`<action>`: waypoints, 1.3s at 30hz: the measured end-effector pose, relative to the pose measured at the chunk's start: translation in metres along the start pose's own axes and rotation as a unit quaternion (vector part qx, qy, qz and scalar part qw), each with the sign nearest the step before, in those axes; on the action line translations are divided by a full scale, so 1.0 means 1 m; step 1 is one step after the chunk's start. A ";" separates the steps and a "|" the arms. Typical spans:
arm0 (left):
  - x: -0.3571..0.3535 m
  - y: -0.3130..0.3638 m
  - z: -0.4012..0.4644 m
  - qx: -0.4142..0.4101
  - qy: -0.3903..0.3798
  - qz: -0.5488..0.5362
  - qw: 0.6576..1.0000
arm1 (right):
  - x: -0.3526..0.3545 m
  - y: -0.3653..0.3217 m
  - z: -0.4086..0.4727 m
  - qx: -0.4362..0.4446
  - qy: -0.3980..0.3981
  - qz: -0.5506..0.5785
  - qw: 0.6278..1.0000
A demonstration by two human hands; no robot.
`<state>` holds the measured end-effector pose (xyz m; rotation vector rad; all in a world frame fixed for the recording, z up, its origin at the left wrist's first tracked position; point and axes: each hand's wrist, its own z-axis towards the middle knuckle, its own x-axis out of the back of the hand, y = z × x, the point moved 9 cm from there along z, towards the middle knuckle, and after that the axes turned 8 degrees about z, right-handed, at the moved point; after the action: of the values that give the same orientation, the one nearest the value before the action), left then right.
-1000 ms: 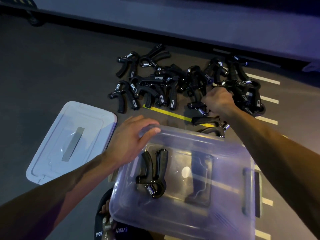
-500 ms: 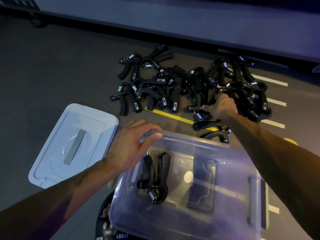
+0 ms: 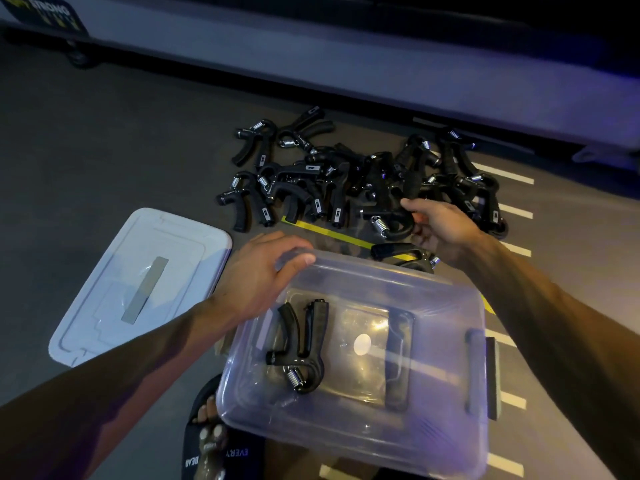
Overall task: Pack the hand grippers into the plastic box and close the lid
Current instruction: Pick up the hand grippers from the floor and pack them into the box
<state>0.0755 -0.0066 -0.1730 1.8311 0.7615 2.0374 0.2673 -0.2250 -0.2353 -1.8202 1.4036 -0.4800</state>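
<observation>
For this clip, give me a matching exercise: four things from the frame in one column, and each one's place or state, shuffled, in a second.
Things:
1. white rectangular plastic lid
2. clear plastic box
3. left hand
4. right hand

States:
A. holds a black hand gripper at the near edge of the pile
B. lies flat on the floor, left of the box
C. rests on the box's far left rim
D. open, with one black hand gripper inside

Pairs: 1-B, 2-D, 3-C, 4-A
</observation>
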 end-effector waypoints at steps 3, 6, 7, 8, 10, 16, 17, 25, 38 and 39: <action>-0.001 -0.001 0.000 -0.002 -0.002 0.000 1.000 | -0.021 -0.008 -0.033 -0.001 -0.122 0.051 0.991; -0.001 -0.002 0.000 0.003 0.002 0.007 1.000 | -0.043 -0.015 -0.071 -0.003 -0.222 0.069 0.973; -0.001 -0.003 0.000 0.004 0.007 0.011 1.000 | -0.051 -0.014 -0.084 -0.003 -0.249 0.062 0.966; -0.001 -0.003 -0.001 0.007 0.007 0.011 1.000 | -0.059 -0.010 -0.095 -0.006 -0.272 0.047 0.961; -0.004 -0.004 0.000 0.022 -0.006 -0.014 1.000 | -0.075 0.010 -0.114 -0.028 -0.305 0.000 0.952; -0.001 0.002 0.000 -0.001 -0.013 -0.009 1.000 | -0.088 0.114 -0.134 -0.167 -0.325 -0.216 0.905; -0.001 0.001 0.000 0.001 -0.017 -0.008 1.000 | -0.083 0.124 -0.130 -0.177 -0.298 -0.237 0.908; -0.006 -0.005 0.000 0.009 -0.022 0.002 1.000 | -0.088 0.161 -0.108 -0.172 -0.162 -0.204 0.950; -0.006 -0.006 0.001 0.011 -0.025 -0.004 1.000 | -0.100 0.184 -0.099 -0.126 -0.155 -0.357 0.912; -0.006 -0.006 0.000 0.010 -0.024 -0.004 1.000 | -0.101 0.184 -0.097 -0.122 -0.160 -0.370 0.907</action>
<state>0.0760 -0.0050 -0.1809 1.8772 0.7779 1.9795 0.0490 -0.1814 -0.2980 -2.4895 0.5284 -0.3554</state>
